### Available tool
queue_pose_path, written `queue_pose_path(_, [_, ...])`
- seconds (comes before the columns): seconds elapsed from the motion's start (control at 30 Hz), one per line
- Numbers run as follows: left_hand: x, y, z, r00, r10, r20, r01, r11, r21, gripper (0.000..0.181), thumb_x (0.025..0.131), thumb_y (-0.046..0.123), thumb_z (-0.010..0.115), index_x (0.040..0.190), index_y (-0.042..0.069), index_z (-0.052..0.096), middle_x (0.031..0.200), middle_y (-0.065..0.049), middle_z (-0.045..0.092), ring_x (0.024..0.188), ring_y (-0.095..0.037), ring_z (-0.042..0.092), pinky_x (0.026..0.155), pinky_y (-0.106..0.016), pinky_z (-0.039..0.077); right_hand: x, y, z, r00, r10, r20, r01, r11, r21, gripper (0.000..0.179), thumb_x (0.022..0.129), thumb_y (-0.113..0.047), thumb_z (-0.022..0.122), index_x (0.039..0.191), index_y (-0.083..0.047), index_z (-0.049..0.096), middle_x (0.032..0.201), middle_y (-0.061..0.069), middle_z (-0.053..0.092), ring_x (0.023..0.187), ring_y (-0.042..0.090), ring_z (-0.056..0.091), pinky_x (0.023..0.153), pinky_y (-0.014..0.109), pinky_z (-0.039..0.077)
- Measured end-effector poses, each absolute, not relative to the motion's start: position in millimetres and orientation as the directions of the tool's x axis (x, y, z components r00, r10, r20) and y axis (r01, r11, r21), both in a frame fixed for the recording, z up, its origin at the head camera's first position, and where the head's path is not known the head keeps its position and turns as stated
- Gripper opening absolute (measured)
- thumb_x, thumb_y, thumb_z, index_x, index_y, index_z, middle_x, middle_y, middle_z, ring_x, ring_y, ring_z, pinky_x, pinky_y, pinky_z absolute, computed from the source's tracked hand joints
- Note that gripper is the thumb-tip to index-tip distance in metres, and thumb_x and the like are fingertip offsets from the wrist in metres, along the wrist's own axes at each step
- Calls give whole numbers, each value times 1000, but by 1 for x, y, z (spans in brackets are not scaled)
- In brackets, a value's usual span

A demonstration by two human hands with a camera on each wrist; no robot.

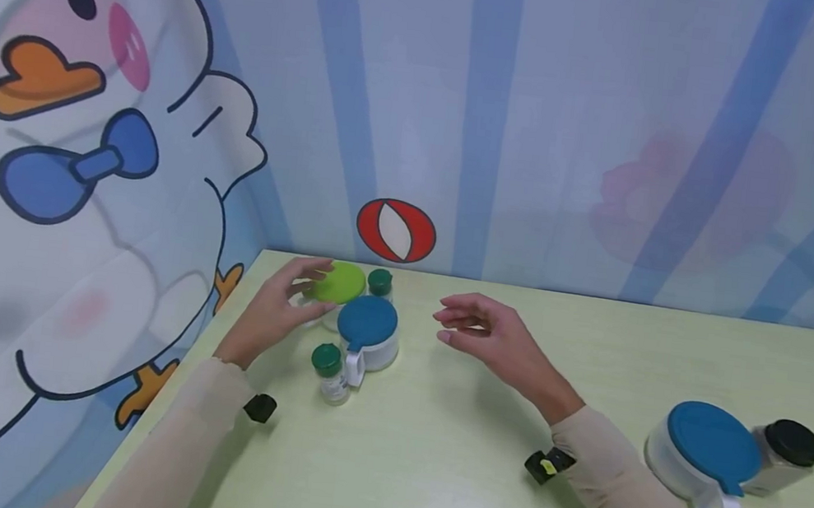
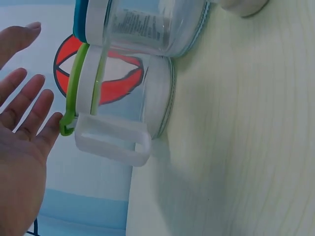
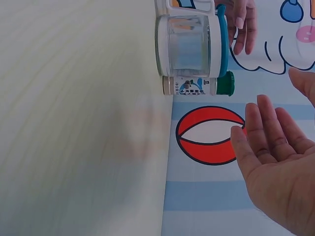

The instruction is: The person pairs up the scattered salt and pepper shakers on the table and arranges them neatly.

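My left hand (image 1: pixel 275 306) hovers at the table's far left with its fingers spread beside a clear jar with a lime-green lid (image 1: pixel 342 284). In the left wrist view, the little finger is close to the lid's tab; whether it touches, I cannot tell. A blue-lidded jar (image 1: pixel 370 325) with a white handle stands just in front of the green-lidded one. One small green-capped bottle (image 1: pixel 331 374) is nearest me, and another green-capped bottle (image 1: pixel 380 283) stands behind. To the right of this group, my right hand (image 1: pixel 498 338) is raised above the table, fingers loosely extended and holding nothing.
On the right side of the table (image 1: pixel 443 473) stand a second blue-lidded jar (image 1: pixel 706 451) with a white handle and a black-capped jar (image 1: pixel 783 463), close together near my right forearm. A printed cloth backdrop (image 1: pixel 553 137) rises behind the table and along its left edge.
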State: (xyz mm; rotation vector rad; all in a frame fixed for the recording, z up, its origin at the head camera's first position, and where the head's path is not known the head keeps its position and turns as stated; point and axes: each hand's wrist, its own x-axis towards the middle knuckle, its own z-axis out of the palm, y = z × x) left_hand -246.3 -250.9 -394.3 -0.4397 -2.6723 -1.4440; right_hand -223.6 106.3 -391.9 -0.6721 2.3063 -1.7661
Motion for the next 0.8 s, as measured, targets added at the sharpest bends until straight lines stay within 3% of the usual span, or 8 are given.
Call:
queue_pose_path(0.2, [-248, -252, -394, -956, 214, 198, 284, 524, 803, 64, 94, 25, 75, 150, 19, 46, 152, 0, 46, 142, -28, 40, 120, -57, 29, -229, 101, -393, -891, -432, 141, -246, 197, -949, 43, 94, -29, 75, 133, -18, 61, 125, 5, 68, 115, 22, 65, 95, 37, 57])
queue_pose_path(0.27, [-252, -254, -399, -956, 210, 205, 287, 529, 798, 65, 92, 30, 77, 150, 23, 46, 152, 5, 45, 143, -25, 38, 120, -57, 28, -231, 99, -395, -890, -431, 146, -251, 196, -948, 43, 94, -30, 75, 133, -17, 62, 126, 6, 68, 115, 22, 65, 96, 38, 57])
queue_pose_path(0.5, [-260, -256, -408, -962, 194, 194, 268, 513, 815, 72, 91, 31, 77, 153, 25, 41, 156, 5, 41, 148, -24, 31, 122, -57, 24, -238, 93, -398, -893, -427, 142, -247, 201, -948, 45, 94, -31, 75, 134, -18, 61, 128, 6, 68, 115, 21, 64, 98, 38, 55])
queue_pose_path(0.8, [-267, -255, -414, -976, 185, 118, 200, 525, 827, 81, 89, 45, 77, 156, 27, 35, 160, 5, 35, 150, -26, 27, 121, -56, 28, -245, 85, -400, -894, -429, 132, -229, 183, -956, 46, 93, -32, 76, 134, -18, 61, 130, 10, 66, 116, 21, 64, 98, 39, 55])
